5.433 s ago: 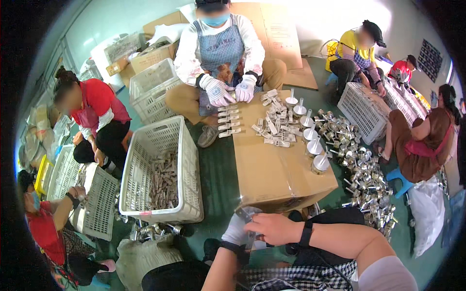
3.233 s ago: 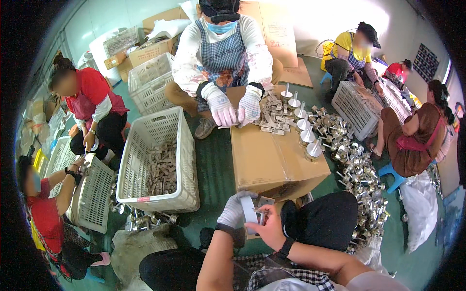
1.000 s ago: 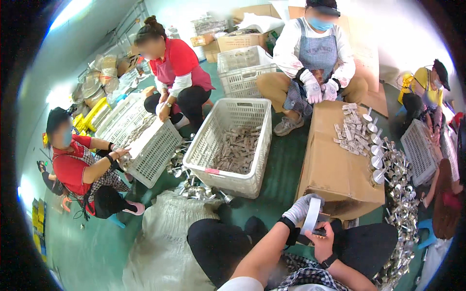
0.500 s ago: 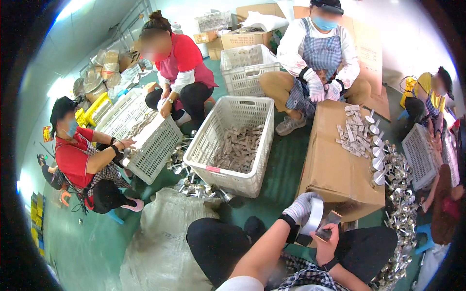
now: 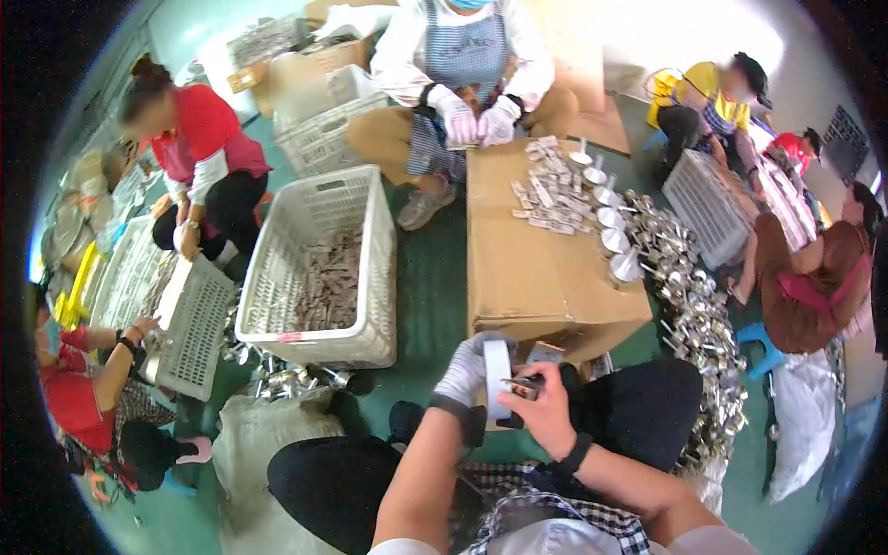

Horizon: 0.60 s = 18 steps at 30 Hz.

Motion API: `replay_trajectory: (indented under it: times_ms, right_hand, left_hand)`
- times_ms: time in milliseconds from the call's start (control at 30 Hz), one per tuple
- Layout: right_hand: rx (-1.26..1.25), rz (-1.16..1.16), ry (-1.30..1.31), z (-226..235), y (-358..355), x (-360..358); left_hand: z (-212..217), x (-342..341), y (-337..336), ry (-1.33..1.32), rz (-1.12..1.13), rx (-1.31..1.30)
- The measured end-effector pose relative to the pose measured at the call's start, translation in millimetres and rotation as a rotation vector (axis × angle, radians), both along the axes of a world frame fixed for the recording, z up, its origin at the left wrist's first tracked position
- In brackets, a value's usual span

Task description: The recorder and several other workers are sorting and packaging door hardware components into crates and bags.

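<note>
My left hand (image 5: 465, 372), in a white knit glove, grips a flat silvery metal plate (image 5: 498, 377) held upright in front of my lap. My bare right hand (image 5: 545, 410) pinches a small dark part (image 5: 524, 386) against the plate's right side. Both hands sit just below the near edge of a large cardboard box (image 5: 536, 268) used as a table. On its far end lie several small metal pieces (image 5: 553, 191) and round metal cups (image 5: 609, 218).
A white plastic basket (image 5: 319, 272) with metal parts stands left of the box. Shiny metal parts (image 5: 696, 324) are heaped along the box's right side. A person in white gloves (image 5: 472, 118) sits across the box; other people sit at left and right with more baskets.
My view has swung back to the right, bringing the box to the centre. My hands stay together on the metal plate, the right hand now pressing a small part against it.
</note>
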State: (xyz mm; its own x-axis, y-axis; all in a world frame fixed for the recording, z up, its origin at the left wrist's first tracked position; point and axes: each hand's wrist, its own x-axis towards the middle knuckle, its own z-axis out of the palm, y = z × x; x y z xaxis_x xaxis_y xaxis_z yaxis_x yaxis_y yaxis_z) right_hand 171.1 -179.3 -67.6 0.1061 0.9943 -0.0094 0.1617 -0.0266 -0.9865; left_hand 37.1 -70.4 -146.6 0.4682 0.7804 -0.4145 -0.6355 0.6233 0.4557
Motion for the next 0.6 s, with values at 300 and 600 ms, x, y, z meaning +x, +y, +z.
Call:
replay_trajectory:
  times_ms: [300,600]
  right_hand:
    - [0.081,0.073,-0.120,-11,-34,-11]
    - [-0.061,0.072,0.032,-17,-39,-13]
  left_hand:
    - [50,0,-33,0.126,-0.013,-0.167]
    - [21,-9,-34,0.284,-0.016,0.158]
